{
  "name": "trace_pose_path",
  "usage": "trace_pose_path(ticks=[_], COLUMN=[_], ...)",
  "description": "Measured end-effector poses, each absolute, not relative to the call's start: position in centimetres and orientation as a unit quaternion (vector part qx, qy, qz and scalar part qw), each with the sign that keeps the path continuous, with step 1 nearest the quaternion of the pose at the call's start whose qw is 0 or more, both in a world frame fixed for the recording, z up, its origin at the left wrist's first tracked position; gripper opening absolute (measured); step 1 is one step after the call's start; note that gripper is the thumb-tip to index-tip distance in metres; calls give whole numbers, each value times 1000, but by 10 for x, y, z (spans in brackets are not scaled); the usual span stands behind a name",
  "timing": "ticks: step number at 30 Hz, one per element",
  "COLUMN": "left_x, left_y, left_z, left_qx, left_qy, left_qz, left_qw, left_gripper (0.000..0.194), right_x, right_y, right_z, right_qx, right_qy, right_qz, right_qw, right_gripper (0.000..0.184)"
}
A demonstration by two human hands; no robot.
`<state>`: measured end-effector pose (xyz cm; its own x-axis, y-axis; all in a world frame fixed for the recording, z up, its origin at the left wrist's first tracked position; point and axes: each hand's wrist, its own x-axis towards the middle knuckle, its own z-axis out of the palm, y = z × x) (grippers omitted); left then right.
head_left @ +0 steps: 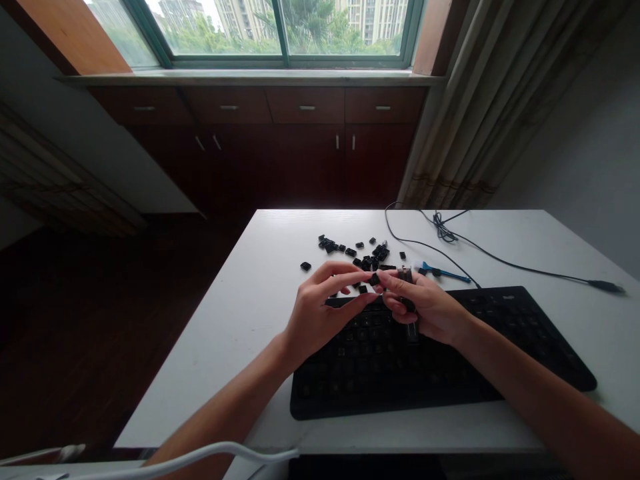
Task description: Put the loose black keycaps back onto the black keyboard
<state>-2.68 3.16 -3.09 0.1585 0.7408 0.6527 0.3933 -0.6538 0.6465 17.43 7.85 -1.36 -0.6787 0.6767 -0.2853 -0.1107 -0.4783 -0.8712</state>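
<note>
A black keyboard [500, 347] lies on the white table [240, 320]. Both my hands hover above its upper left part. My left hand [320, 310] pinches a small black keycap [374, 279] between thumb and forefinger. My right hand [425, 307] meets it fingertip to fingertip and is closed round a dark, narrow tool [407, 293] that reaches down to the keys. Several loose black keycaps [357, 253] lie scattered on the table just beyond my hands.
A blue-handled tool [445, 272] lies beside the keycaps. The keyboard's black cable [500, 257] curls across the table's far right to a plug [605, 287]. A white cable [200, 457] crosses the near edge. Dark cabinets and a curtain stand beyond the table.
</note>
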Motion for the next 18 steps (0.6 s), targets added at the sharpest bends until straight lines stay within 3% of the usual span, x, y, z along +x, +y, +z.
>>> trace_pose_path(ticks=[6,18], left_x=[-27,-29], left_y=[32,35], left_z=[-32,-30], left_qx=[744,739], left_qy=[384,376], left_qz=[523,531], left_qw=[160,173], left_gripper=[28,25], right_x=[175,175], right_y=[76,76], right_z=[-14,-16], right_qx=[-302,-320], right_qy=[-457,-480], right_qz=[809,785], right_qw=[211,225], right_gripper=[32,31])
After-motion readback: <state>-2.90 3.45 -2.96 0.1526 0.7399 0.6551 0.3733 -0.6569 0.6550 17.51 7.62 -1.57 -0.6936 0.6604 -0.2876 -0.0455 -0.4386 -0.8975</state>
